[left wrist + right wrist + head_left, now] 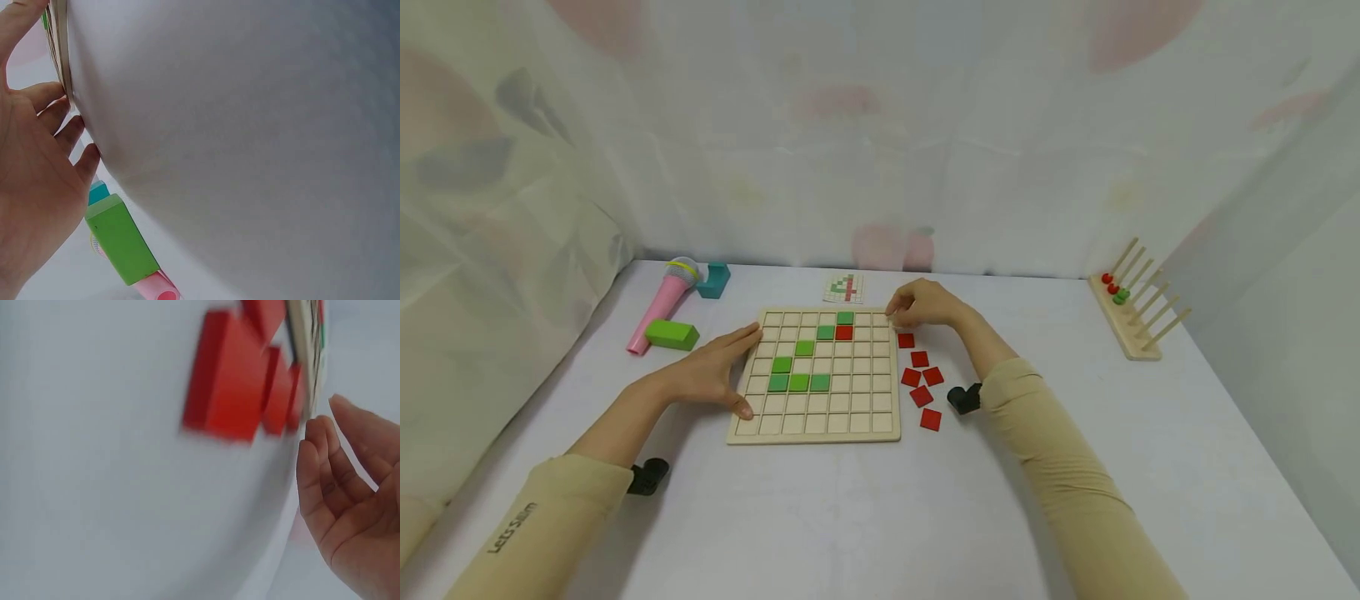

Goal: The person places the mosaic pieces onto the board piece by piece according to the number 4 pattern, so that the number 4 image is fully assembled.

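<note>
left hand: flat against grid board at its 9 o'clock edge | right hand: fingers bent at board's 2 o'clock corner | red tiles: loose at board's 3 o'clock | green tiles: on board

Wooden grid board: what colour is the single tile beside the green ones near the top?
Red tile, on the wooden grid board; clearest in the head view.

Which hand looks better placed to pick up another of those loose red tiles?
Probably the right hand: it hovers just above the loose red tiles beside the board, holding nothing. The left hand lies flat against the board's opposite edge.
</note>
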Available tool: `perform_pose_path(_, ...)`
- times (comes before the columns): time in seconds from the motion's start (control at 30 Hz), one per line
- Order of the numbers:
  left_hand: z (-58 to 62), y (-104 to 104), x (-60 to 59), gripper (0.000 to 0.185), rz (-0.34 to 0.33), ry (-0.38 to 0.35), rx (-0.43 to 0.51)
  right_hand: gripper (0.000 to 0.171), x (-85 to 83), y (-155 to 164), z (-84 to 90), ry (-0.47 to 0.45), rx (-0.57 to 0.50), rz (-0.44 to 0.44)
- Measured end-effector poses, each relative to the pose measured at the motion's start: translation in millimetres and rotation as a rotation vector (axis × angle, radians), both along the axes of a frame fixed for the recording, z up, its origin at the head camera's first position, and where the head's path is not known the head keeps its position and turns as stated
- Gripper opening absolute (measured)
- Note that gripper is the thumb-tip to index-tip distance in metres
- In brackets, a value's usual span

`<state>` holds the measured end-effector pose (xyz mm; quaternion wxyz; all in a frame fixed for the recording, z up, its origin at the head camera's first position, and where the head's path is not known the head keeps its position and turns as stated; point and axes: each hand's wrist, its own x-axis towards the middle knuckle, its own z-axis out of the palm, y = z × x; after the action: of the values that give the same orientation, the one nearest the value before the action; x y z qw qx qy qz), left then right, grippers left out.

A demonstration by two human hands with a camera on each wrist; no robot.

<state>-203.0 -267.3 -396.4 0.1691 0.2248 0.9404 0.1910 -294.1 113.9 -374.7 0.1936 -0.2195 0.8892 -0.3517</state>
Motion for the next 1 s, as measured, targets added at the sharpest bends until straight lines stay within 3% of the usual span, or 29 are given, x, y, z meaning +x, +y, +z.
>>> perform_pose_path(0.5,-1.0,-1.5,0.0,0.136,0.003,-0.007,0.014,0.025,-4.4,27.4,-11.0,-0.104,0.054,0.047)
perform_pose_path(1.0,-2.5,-1.5,-1.6,0.137,-0.001,0.005,0.006,0.025,-1.3,24.9,-17.1,-0.069,0.075,0.072)
